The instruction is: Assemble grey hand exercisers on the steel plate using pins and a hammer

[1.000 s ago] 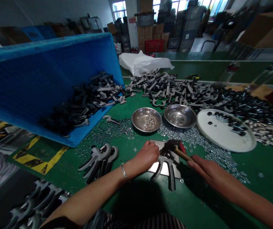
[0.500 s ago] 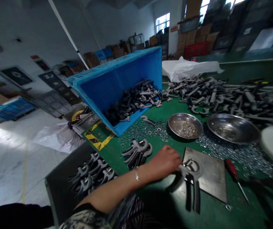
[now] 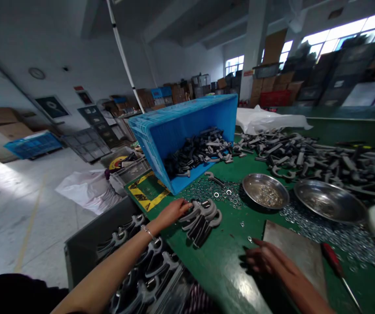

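Observation:
My left hand (image 3: 173,212) reaches out to a small stack of grey-and-black hand grip tools (image 3: 202,221) lying on the green table (image 3: 226,266). Its fingers are closed on the handle end of the top one. My right hand (image 3: 266,260) hovers low over the table beside a flat steel plate (image 3: 297,248), fingers spread and holding nothing. A red-handled tool (image 3: 334,260) lies at the plate's right edge, apart from both hands.
A tilted blue crate (image 3: 180,126) spills dark parts. Two steel bowls (image 3: 265,190) (image 3: 329,201) sit among loose washers (image 3: 207,188). A big heap of grey parts (image 3: 321,155) fills the back. A grey bin (image 3: 85,248) of finished grips stands at the table's left edge.
The view swung left. My left hand carried the grip tool from the steel plate to the stack. My right hand let go of the red-handled tool and now hovers with nothing in it.

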`<state>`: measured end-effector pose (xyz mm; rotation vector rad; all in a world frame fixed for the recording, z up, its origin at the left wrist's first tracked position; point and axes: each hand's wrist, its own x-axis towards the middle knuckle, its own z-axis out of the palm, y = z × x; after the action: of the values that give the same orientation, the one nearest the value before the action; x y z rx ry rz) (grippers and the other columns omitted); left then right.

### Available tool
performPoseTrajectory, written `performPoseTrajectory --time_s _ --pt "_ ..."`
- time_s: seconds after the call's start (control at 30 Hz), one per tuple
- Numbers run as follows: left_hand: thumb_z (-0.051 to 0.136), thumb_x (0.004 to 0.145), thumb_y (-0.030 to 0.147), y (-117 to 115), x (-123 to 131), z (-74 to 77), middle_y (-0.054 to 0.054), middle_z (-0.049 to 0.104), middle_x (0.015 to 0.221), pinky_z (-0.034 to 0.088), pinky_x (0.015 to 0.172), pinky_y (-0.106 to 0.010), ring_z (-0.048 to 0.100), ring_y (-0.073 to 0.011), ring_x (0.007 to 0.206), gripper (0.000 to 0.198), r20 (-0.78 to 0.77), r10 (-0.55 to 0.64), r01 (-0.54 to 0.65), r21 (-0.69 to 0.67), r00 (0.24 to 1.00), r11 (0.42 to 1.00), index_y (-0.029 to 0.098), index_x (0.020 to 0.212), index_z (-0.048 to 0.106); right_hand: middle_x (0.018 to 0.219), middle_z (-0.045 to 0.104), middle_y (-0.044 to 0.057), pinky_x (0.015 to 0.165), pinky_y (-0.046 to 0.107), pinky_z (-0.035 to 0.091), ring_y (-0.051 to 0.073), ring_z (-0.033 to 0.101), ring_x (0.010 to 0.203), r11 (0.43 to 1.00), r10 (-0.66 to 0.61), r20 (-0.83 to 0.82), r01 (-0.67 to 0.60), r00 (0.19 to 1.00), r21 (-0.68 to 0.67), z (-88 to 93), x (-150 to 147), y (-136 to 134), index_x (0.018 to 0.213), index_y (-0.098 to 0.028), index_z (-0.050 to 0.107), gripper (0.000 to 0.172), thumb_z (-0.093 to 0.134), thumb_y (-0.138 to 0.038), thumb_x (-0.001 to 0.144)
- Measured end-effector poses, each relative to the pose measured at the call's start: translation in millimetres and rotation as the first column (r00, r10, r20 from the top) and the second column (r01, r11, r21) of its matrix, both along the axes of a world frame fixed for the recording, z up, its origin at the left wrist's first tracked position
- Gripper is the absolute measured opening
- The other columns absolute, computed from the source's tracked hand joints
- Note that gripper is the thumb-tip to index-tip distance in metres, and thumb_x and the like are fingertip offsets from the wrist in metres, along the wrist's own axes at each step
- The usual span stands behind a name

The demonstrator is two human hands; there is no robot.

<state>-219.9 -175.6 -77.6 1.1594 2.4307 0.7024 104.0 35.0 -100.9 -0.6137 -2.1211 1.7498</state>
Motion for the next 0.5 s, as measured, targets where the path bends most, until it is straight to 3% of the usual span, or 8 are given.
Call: performPoseTrajectory --time_s 0.03,0.1,0.17,0.23,0.33,0.5 --pt "0.028 0.097 0.065 -1 2 -0.7 -0.004 0.062 0.078 0.045 0.073 -0.029 0.055 -0.0188 0.074 0.061 0.033 -0.007 0.008 -0.016 0.999 1.0 0.015 0.088 0.062 0.102 0.076 0.011 0.076 0.045 0.061 0.028 0.074 0.09 0.996 0.039 0.008 -0.038 0.999 -0.084 -9.5 -24 -12 0.118 -0.024 0.067 0.049 0.045 -0.061 0.095" --pt "0.022 0.094 0.072 -1 1 2.8 -0.002 0.058 0.071 0.043 0.067 -0.027 0.053 -0.0168 0.068 0.07 0.114 -0.078 0.086 -0.063 0.99 0.994 0.016 0.074 0.059 0.106 0.075 0.012 0.085 0.046 0.058 0.03 0.072 0.098 0.907 0.033 0.004 -0.028 0.999 -0.421 -28.5 -70 -33 0.117 -0.021 0.065 0.057 0.06 -0.067 0.084" --pt "0.027 0.089 0.079 5 -5 9.4 -0.001 0.058 0.07 0.042 0.064 -0.026 0.052 -0.0162 0.066 0.072 0.201 -0.146 0.177 -0.145 0.969 0.974 0.016 0.072 0.06 0.11 0.074 0.012 0.093 0.045 0.054 0.029 0.07 0.103 0.823 -0.016 -0.012 0.006 1.0 -0.568 -42.1 -104 -49 0.115 -0.02 0.065 0.058 0.067 -0.066 0.08" --pt "0.033 0.084 0.083 15 -11 14.6 -0.002 0.061 0.074 0.042 0.065 -0.027 0.055 -0.0177 0.068 0.073 0.26 -0.189 0.252 -0.235 0.947 0.939 0.016 0.074 0.062 0.115 0.072 0.01 0.097 0.044 0.051 0.027 0.068 0.107 0.79 -0.054 -0.044 0.016 0.998 -0.613 -48.3 -123 -59 0.114 -0.021 0.065 0.054 0.067 -0.064 0.081" --pt "0.043 0.077 0.085 31 -15 16.0 -0.008 0.067 0.086 0.045 0.074 -0.031 0.059 -0.0229 0.081 0.073 0.225 -0.235 0.294 -0.287 0.946 0.912 0.016 0.082 0.066 0.117 0.072 0.008 0.098 0.042 0.049 0.025 0.067 0.109 0.743 -0.096 -0.081 0.017 0.992 -0.669 -48.8 -134 -66 0.117 -0.022 0.065 0.052 0.063 -0.063 0.085" --pt "0.048 0.081 0.078 34 0 13.5 -0.009 0.069 0.109 0.048 0.087 -0.032 0.063 -0.0252 0.097 0.071 0.297 -0.305 0.364 -0.167 0.905 0.917 0.016 0.111 0.066 0.102 0.076 0.008 0.093 0.04 0.051 0.026 0.069 0.102 0.629 -0.142 -0.058 0.044 0.988 -0.776 -44.8 -137 -65 0.107 -0.02 0.069 0.056 0.058 -0.07 0.083"
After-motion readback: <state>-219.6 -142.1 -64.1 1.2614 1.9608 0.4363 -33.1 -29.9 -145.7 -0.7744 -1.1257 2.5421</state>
